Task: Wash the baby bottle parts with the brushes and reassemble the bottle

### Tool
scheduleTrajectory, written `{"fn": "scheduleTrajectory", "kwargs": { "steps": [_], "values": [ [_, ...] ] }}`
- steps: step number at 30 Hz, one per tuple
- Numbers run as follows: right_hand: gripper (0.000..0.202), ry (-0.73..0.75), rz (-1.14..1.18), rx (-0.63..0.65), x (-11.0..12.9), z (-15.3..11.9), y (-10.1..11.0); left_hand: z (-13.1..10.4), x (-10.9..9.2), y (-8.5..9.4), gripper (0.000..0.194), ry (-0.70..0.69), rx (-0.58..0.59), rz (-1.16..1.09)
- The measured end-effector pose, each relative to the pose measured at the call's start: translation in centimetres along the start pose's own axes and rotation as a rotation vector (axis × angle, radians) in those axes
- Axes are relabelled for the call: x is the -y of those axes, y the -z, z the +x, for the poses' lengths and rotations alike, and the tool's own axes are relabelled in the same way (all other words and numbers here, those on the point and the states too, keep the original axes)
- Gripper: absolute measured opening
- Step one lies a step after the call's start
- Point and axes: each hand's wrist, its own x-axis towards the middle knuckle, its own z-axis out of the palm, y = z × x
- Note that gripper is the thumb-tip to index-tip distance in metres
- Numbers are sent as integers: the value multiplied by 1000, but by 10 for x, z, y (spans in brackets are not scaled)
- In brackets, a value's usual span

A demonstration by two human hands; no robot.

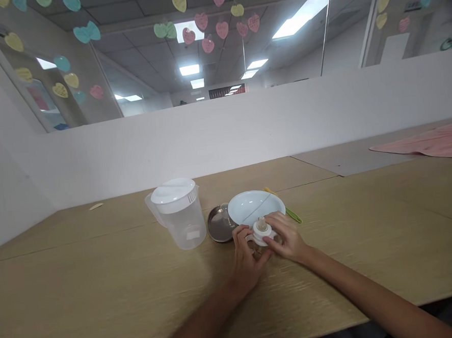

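A baby bottle (261,233) with a white collar and a pale teat stands upright between my hands, just in front of a white bowl (256,200). My left hand (246,254) is wrapped round its lower left side, by what looks like a white handle. With thumb and fingers my right hand (285,235) grips the white collar from the right. The bottle's body is mostly hidden behind my fingers. Behind my left hand lies a round metal tray (217,229), with a clear dome-shaped cap (224,210) on it beside the bowl.
A clear plastic pitcher (185,227) with a white lid stands to the left of the tray. Behind the bowl's right side lies a green and yellow handle (293,215). A pink cloth (434,141) is at the far right, and a small flat piece (96,206) lies far left.
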Motion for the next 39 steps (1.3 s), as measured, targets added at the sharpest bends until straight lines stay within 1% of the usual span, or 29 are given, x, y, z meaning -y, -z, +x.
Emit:
{"fn": "scheduleTrajectory", "kwargs": {
  "steps": [3, 9, 13, 16, 21, 23, 25, 30, 32, 36, 39],
  "values": [
    [32, -82, -5, -4, 3, -2, -3, 0, 1, 1, 39, -3, 23, 15],
    [40, -178, 184, 15, 5, -6, -4, 2, 2, 3, 38, -6, 42, -22],
    [33, -235, 253, 25, 1, -7, -4, 4, -2, 6, 30, -8, 69, 2],
    [30, -232, 253, 34, 1, -8, -6, 5, -5, 8, 24, 0, 101, 49],
    [29, -193, 183, -29, 5, -8, -11, 4, -4, 9, 20, 1, 139, 52],
    [30, -225, 163, -52, 6, -7, -12, 3, -3, 9, 21, -7, 167, 56],
    [29, -269, 166, -53, 7, -6, -13, 2, -1, 8, 24, -11, 166, 58],
    [25, -293, 288, 7, 2, -5, -9, 1, 0, 5, 39, 7, 38, 1],
    [26, -312, 324, 6, -1, -6, -8, 1, -1, 3, 43, 27, 19, -6],
    [28, -393, 401, 12, -4, -6, -8, 1, 0, 3, 43, 64, 31, -27],
    [27, -368, 375, -14, -4, -6, -7, 1, 0, 3, 45, 92, 64, -82]
  ]
}}
